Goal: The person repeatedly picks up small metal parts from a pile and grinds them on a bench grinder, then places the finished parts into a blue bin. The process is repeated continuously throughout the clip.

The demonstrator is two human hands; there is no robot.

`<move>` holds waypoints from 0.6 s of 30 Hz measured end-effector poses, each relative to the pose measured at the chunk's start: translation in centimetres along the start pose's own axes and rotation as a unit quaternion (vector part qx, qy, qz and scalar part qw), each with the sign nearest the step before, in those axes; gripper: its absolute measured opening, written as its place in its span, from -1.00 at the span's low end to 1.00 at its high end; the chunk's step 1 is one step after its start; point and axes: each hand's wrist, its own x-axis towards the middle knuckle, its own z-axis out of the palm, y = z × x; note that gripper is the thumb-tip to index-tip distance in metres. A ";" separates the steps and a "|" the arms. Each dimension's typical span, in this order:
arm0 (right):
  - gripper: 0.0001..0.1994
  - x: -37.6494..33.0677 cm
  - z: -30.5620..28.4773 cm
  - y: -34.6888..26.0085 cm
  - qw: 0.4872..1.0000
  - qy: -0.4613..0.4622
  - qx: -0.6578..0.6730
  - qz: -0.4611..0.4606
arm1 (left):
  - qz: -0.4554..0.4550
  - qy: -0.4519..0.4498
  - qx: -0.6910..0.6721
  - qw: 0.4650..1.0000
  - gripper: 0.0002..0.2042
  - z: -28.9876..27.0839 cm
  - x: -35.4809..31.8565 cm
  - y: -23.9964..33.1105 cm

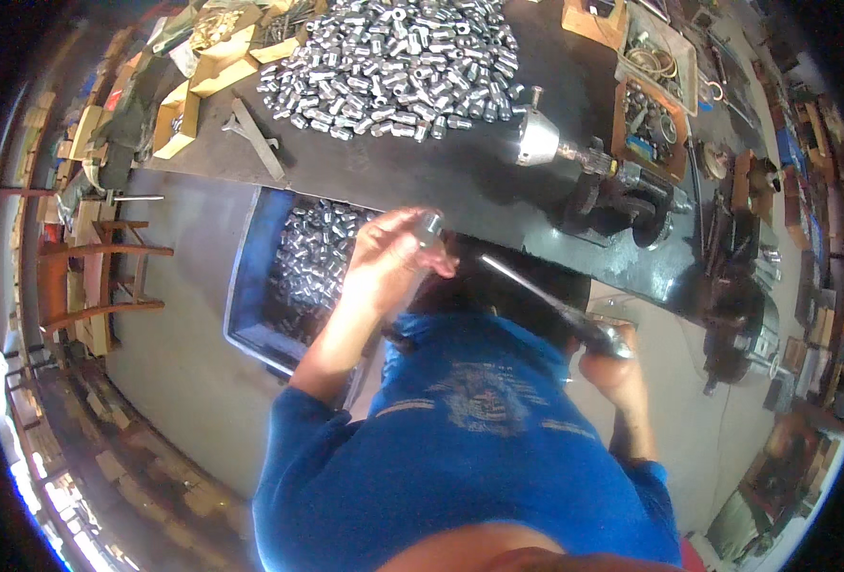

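Between the fingertips of my left hand (388, 255) is a small shiny cylindrical metal fitting (430, 225), held just in front of the workbench edge. My right hand (615, 370), lower and to the right, is wrapped round what looks like an air blow gun (584, 329). Its long thin metal nozzle slants up and left, with the tip apart from the fitting. Below and left of my left hand, a blue crate (235, 286) contains many similar metal fittings (317, 253). A large heap of such fittings (393, 67) lies on the dark workbench (345, 172).
A clamp-like fixture with a conical metal head (539, 138) stands on the bench at right. Behind it are a box of small parts (650, 129) and a grey tray (665, 57). A flat metal bar (257, 141) and cardboard boxes (176, 119) lie left; a wooden stool (107, 276) stands beyond.
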 end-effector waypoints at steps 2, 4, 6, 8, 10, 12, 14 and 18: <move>-0.86 0.5 0.3 0.9 1.000 -0.009 -0.003 -0.003 | 0.060 0.020 0.129 0.990 -0.62 1.1 0.0 0.8; -0.85 0.5 0.8 1.0 0.999 0.012 0.037 -0.028 | 0.099 0.040 0.267 0.958 -0.56 1.2 0.0 1.3; -0.83 0.6 1.0 0.1 1.000 0.011 -0.001 -0.016 | 0.160 0.056 0.438 0.883 -0.54 1.7 0.2 1.9; -0.84 0.6 0.9 0.4 0.999 0.002 -0.003 0.040 | 0.196 0.064 0.478 0.854 -0.55 2.2 0.4 2.5; -0.82 1.1 1.1 1.7 0.998 -0.006 -0.046 0.050 | 0.242 0.049 0.524 0.815 -0.56 2.8 1.3 3.5; -0.78 0.9 1.5 -0.8 0.998 0.031 0.007 0.058 | 0.257 0.062 0.528 0.807 -0.59 3.7 2.0 4.1; -0.77 1.3 0.6 1.6 0.998 0.016 0.022 -0.053 | 0.249 0.075 0.540 0.800 -0.62 4.3 2.3 4.7; -0.77 1.3 0.6 -1.1 0.992 0.056 -0.046 -0.103 | 0.248 0.099 0.573 0.775 -0.66 4.5 2.4 4.6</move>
